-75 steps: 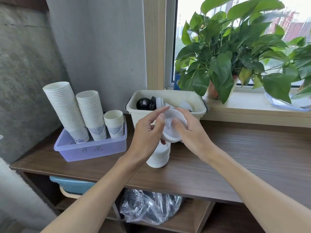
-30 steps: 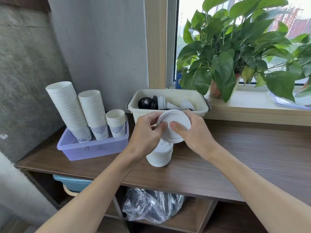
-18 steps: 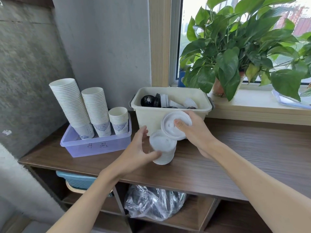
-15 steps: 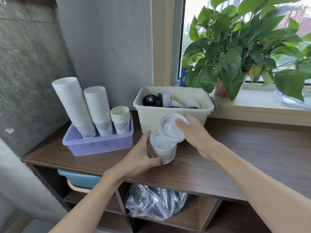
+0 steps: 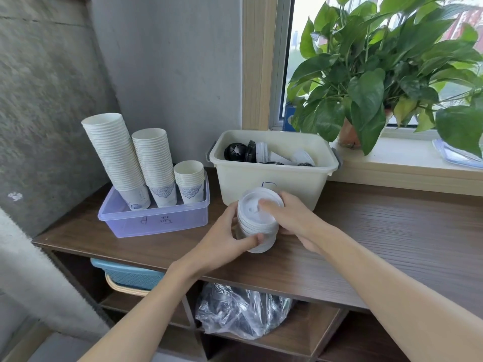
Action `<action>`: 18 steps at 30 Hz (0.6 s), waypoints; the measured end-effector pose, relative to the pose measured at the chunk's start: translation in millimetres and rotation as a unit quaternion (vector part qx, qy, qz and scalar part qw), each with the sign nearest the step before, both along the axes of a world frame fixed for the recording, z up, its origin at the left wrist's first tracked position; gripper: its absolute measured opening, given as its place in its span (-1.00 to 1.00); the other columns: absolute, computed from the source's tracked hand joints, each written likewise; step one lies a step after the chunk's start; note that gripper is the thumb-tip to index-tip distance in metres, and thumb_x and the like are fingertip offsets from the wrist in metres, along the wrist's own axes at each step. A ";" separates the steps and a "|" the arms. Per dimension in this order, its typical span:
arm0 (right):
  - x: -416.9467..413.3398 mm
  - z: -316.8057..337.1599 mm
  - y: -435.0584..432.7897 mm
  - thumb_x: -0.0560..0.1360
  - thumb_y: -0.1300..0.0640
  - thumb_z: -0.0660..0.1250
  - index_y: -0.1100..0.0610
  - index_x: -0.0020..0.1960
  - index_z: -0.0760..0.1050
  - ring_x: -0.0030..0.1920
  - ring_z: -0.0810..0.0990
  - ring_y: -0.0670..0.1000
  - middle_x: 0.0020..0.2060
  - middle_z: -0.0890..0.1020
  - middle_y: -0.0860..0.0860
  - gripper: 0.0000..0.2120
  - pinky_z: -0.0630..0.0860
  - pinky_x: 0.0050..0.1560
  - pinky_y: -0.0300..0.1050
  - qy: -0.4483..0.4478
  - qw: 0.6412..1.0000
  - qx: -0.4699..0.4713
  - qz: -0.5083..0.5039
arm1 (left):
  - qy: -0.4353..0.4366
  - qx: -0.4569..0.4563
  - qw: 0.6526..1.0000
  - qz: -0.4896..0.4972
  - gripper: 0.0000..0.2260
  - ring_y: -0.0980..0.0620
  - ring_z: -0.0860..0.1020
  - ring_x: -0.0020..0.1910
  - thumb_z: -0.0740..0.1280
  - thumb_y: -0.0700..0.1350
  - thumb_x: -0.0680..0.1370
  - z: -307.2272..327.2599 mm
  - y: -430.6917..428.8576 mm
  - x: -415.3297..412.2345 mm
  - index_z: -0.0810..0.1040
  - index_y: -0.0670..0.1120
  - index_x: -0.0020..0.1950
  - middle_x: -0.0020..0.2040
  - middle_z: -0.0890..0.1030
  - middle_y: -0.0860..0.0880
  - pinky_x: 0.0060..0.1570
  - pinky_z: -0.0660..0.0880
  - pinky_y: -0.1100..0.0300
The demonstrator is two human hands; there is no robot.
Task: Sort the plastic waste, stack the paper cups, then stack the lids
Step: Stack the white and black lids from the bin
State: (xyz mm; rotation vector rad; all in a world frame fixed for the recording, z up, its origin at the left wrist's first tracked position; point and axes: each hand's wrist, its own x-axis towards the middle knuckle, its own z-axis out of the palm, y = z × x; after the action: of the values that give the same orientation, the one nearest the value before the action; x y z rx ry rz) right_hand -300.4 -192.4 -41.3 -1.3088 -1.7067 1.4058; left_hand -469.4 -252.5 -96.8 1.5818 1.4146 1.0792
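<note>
A stack of white plastic lids [image 5: 254, 228] stands on the wooden shelf top in front of a cream bin [image 5: 271, 182]. My left hand [image 5: 224, 237] wraps the stack's left side and base. My right hand [image 5: 292, 218] presses a white lid [image 5: 252, 205] flat onto the top of the stack, fingers spread over it. The cream bin holds black lids [image 5: 235, 152] and several loose white lids. Three stacks of paper cups [image 5: 146, 163] stand in a purple tray [image 5: 156, 220] at the left.
A potted plant [image 5: 379, 82] fills the windowsill at the back right. The wooden shelf top [image 5: 392, 231] stretches right. Below it sit a clear plastic bag [image 5: 243, 312] and a blue basket [image 5: 130, 275]. A concrete wall rises at the left.
Earlier both hands held one white lid above the stack. My left hand dropped to grip the stack, and my right hand lowered the lid onto its top.
</note>
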 end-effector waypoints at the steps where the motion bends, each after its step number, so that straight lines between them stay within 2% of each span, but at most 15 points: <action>1: 0.3 -1.1 -0.3 0.52 -0.07 0.29 -0.06 0.20 0.50 0.13 0.55 -0.05 0.09 0.62 -0.11 -0.72 0.49 -0.02 -0.09 -0.008 1.000 -0.022 0.010 | -0.019 -0.020 1.000 -0.011 -0.33 0.21 0.49 0.34 0.48 0.11 0.41 1.5 3.3 1.2 0.35 0.08 0.48 0.35 0.55 0.15 0.38 0.40 0.18; 3: 1.1 -2.8 -0.4 0.52 -0.13 0.28 -0.11 0.25 0.49 0.20 0.51 -0.02 0.15 0.59 -0.14 -0.68 0.49 0.10 0.04 -0.024 0.998 -0.056 0.017 | -0.099 -0.071 0.993 0.010 -0.51 0.17 0.48 0.35 0.40 0.11 0.48 0.7 11.5 5.2 0.44 0.08 0.39 0.38 0.54 0.08 0.43 0.32 0.13; 5: 1.7 -3.5 0.1 0.52 -0.15 0.29 -0.11 0.30 0.46 0.25 0.45 0.00 0.21 0.54 -0.13 -0.63 0.49 0.17 0.11 -0.027 0.997 -0.074 0.016 | -0.149 -0.093 0.983 0.058 -0.73 0.24 0.47 0.27 0.25 0.15 0.60 1.1 16.6 13.0 0.49 0.10 0.25 0.38 0.53 0.07 0.32 0.30 0.24; 7: 3.5 -3.9 -0.3 0.52 -0.12 0.31 -0.10 0.30 0.46 0.27 0.44 0.02 0.24 0.54 -0.11 -0.64 0.52 0.16 0.14 -0.013 0.995 -0.093 0.027 | -0.135 -0.078 0.986 0.062 -0.62 0.33 0.43 0.21 0.11 0.22 0.56 5.4 15.8 23.9 0.45 0.08 0.27 0.24 0.53 0.20 0.14 0.30 0.35; 8: 4.8 -4.3 -0.9 0.53 -0.11 0.31 -0.10 0.29 0.47 0.27 0.44 0.02 0.23 0.54 -0.10 -0.66 0.55 0.14 0.15 -0.003 0.994 -0.100 0.032 | -0.126 -0.062 0.988 0.072 -0.59 0.32 0.43 0.21 0.08 0.21 0.51 6.2 14.0 27.8 0.42 0.09 0.28 0.19 0.51 0.25 0.11 0.30 0.37; 10: 6.7 -6.2 -1.6 0.53 -0.08 0.33 -0.09 0.26 0.49 0.24 0.48 0.01 0.19 0.57 -0.09 -0.69 0.58 0.12 0.17 0.017 0.994 -0.106 0.033 | -0.116 -0.024 0.989 0.086 -0.61 0.29 0.45 0.23 0.07 0.13 0.49 6.2 11.3 30.6 0.39 0.14 0.30 0.17 0.50 0.30 0.13 0.32 0.36; 13: 6.0 -9.1 -1.8 0.51 -0.08 0.36 -0.09 0.24 0.49 0.20 0.52 -0.01 0.14 0.60 -0.09 -0.69 0.60 0.08 0.20 0.027 0.994 -0.101 0.023 | -0.096 0.020 0.992 0.080 -0.59 0.51 0.39 0.21 0.09 0.04 0.51 6.1 8.1 31.0 0.31 0.23 0.36 0.25 0.46 0.32 0.15 0.29 0.50; 15: 3.3 -10.4 -1.7 0.51 -0.07 0.36 -0.10 0.26 0.48 0.18 0.54 0.01 0.14 0.61 -0.08 -0.67 0.60 0.06 0.20 0.028 0.995 -0.095 0.014 | -0.059 0.035 0.995 0.077 -0.54 0.63 0.34 0.14 0.08 0.02 0.51 10.0 2.5 28.3 0.22 0.34 0.40 0.24 0.41 0.37 0.11 0.23 0.58; 17: 0.6 -11.1 -2.4 0.51 -0.07 0.35 -0.12 0.28 0.44 0.17 0.54 -0.01 0.15 0.59 -0.10 -0.65 0.59 0.08 0.19 0.025 0.996 -0.082 0.008 | -0.013 0.058 0.995 0.074 -0.55 0.63 0.36 0.11 0.09 0.02 0.55 11.9 -0.7 23.3 0.21 0.40 0.39 0.18 0.40 0.42 0.13 0.23 0.57; 18: -0.7 -11.5 -3.3 0.51 -0.07 0.34 -0.13 0.28 0.42 0.16 0.54 -0.02 0.14 0.59 -0.12 -0.65 0.57 0.11 0.17 0.024 0.997 -0.068 0.007 | 0.008 0.069 0.995 0.073 -0.60 0.57 0.37 0.19 0.11 0.04 0.59 12.6 -1.3 20.1 0.23 0.38 0.39 0.23 0.42 0.40 0.19 0.24 0.52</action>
State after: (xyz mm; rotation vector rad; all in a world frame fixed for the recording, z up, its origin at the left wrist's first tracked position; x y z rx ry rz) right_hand -301.1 -195.6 -52.8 -1.3271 -1.6151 1.5732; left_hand -449.3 -253.8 -84.2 1.6055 1.5137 1.2769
